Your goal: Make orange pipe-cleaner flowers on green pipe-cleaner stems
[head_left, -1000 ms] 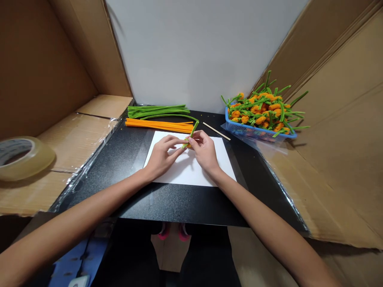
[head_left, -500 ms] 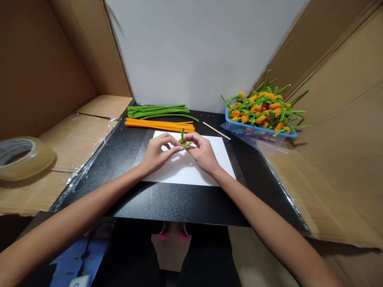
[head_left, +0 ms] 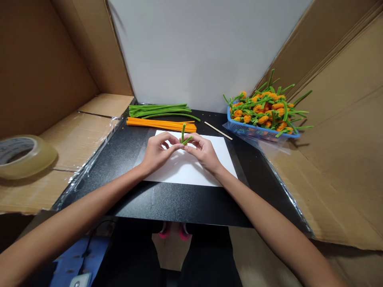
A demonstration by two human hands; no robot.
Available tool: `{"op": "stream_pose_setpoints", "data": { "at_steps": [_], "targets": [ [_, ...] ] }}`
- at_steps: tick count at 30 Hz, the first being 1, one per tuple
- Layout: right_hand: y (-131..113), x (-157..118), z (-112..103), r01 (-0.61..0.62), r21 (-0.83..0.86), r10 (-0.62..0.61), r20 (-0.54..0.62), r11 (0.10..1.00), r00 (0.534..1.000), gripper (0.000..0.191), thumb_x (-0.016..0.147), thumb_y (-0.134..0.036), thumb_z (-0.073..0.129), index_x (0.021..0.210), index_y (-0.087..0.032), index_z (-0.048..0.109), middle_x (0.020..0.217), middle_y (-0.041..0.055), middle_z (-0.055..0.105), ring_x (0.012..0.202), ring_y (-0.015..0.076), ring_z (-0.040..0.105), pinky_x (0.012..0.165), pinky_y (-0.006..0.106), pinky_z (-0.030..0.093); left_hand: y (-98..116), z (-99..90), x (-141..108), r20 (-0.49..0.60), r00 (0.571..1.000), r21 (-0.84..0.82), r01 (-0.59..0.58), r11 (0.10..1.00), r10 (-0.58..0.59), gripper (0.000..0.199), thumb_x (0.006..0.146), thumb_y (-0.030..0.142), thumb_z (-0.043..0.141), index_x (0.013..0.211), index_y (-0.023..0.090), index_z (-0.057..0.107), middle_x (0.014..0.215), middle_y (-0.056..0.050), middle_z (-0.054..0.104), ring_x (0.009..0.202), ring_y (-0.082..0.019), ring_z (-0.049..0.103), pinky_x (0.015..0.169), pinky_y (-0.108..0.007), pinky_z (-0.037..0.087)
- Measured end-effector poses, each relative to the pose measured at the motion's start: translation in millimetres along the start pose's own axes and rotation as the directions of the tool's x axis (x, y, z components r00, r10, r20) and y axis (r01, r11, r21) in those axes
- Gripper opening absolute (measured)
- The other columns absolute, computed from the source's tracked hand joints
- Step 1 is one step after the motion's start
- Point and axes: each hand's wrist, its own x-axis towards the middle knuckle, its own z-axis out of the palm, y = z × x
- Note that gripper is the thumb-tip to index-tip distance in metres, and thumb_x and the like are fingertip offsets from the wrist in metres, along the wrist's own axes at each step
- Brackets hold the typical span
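Note:
My left hand (head_left: 160,150) and my right hand (head_left: 205,152) meet above a white sheet (head_left: 191,171), their fingertips pinching a small green fuzzy stem piece (head_left: 183,133). One end of the piece points up and another slants to the right; its lower part is hidden by my fingers. Just behind my hands lies a bundle of orange fuzzy stems (head_left: 158,124), with a bundle of green ones (head_left: 161,111) beyond it. A thin wooden stick (head_left: 218,130) rests to the right of the bundles.
At the back right, a blue basket (head_left: 257,129) on clear plastic is heaped with orange and green fuzzy pieces. A large tape roll (head_left: 38,157) sits on cardboard at the left. Cardboard walls stand on both sides of the black table (head_left: 179,203).
The slanting end of the green piece, lower before, now tilts upward to the right. My fingers have shifted slightly around it. The whole view has moved a little.

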Motion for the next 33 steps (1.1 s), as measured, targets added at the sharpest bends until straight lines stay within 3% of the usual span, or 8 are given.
{"op": "stream_pose_setpoints", "data": {
  "at_steps": [7,12,20,25,27,29,31,33],
  "targets": [
    [4,2,0,-0.022,-0.013,0.021,-0.049,1.0,0.999,0.023,0.078,-0.04,0.077,0.091,-0.022,0.074,0.1,0.0046,0.07,0.096,0.0196,0.063,0.092,0.037,0.049,-2,0.5,-2,-0.015,1.0,0.035,-0.009,0.999,0.009,0.027,0.084,0.044,0.072,0.078,0.018,0.072,0.078,-0.004,0.071,0.072,-0.016,0.063,0.059,-0.025,0.046],
    [7,2,2,-0.046,0.068,0.054,-0.118,0.997,0.992,0.023,0.078,-0.041,0.077,0.086,-0.021,0.073,0.092,0.0039,0.069,0.086,0.0188,0.065,0.082,0.035,0.054,-3,1.0,-3,-0.038,0.999,0.026,0.012,1.0,-0.011,0.025,0.082,0.043,0.074,0.084,0.018,0.075,0.081,-0.004,0.072,0.073,-0.016,0.064,0.061,-0.025,0.047],
    [4,-2,7,0.069,-0.092,-0.089,-0.232,0.993,0.969,0.016,0.083,-0.037,0.072,0.083,-0.021,0.073,0.091,0.005,0.068,0.088,0.0197,0.065,0.075,0.034,0.057,5,5.0,-7,-0.094,0.995,0.045,-0.03,0.999,0.034,0.023,0.083,0.042,0.073,0.081,0.02,0.076,0.081,-0.005,0.073,0.072,-0.016,0.063,0.06,-0.026,0.046],
    [-4,-8,15,0.144,-0.253,-0.213,-0.27,0.957,0.939,0.011,0.089,-0.032,0.066,0.085,-0.023,0.072,0.095,0.0056,0.068,0.092,0.0207,0.065,0.07,0.033,0.058,7,12.3,-7,-0.12,0.982,-0.059,0.142,0.988,-0.148,0.021,0.079,0.039,0.074,0.076,0.019,0.074,0.077,-0.003,0.072,0.068,-0.015,0.059,0.06,-0.027,0.043],
    [-4,-10,16,0.198,-0.369,-0.297,-0.234,0.908,0.926,0.011,0.092,-0.027,0.061,0.087,-0.025,0.071,0.097,0.006,0.068,0.095,0.0212,0.065,0.075,0.035,0.059,6,13.2,-3,-0.022,0.951,-0.218,0.298,0.93,-0.31,0.025,0.074,0.041,0.074,0.07,0.017,0.071,0.07,-0.003,0.068,0.061,-0.014,0.054,0.055,-0.026,0.039],
    [-3,-12,16,0.263,-0.46,-0.372,-0.165,0.848,0.913,0.015,0.094,-0.022,0.056,0.09,-0.025,0.071,0.1,0.0069,0.068,0.098,0.0216,0.065,0.084,0.039,0.058,5,10.8,1,0.18,0.887,-0.362,0.462,0.81,-0.425,0.027,0.069,0.041,0.075,0.061,0.017,0.065,0.061,-0.003,0.059,0.054,-0.012,0.046,0.049,-0.026,0.032],
    [-2,-12,15,0.332,-0.505,-0.424,-0.077,0.797,0.902,0.02,0.095,-0.019,0.052,0.092,-0.025,0.071,0.102,0.008,0.068,0.101,0.0221,0.065,0.092,0.041,0.055,5,5.6,6,0.384,0.795,-0.413,0.602,0.684,-0.469,0.026,0.067,0.038,0.072,0.058,0.017,0.06,0.058,-0.003,0.052,0.052,-0.012,0.041,0.047,-0.027,0.028],
    [-2,-12,14,0.388,-0.507,-0.458,-0.015,0.77,0.889,0.021,0.095,-0.016,0.051,0.094,-0.024,0.071,0.103,0.0085,0.069,0.103,0.0222,0.065,0.094,0.041,0.054,6,0.2,9,0.464,0.741,-0.388,0.663,0.64,-0.486,0.022,0.066,0.034,0.071,0.058,0.017,0.059,0.058,-0.003,0.049,0.051,-0.012,0.041,0.048,-0.027,0.029]
  ]
}}
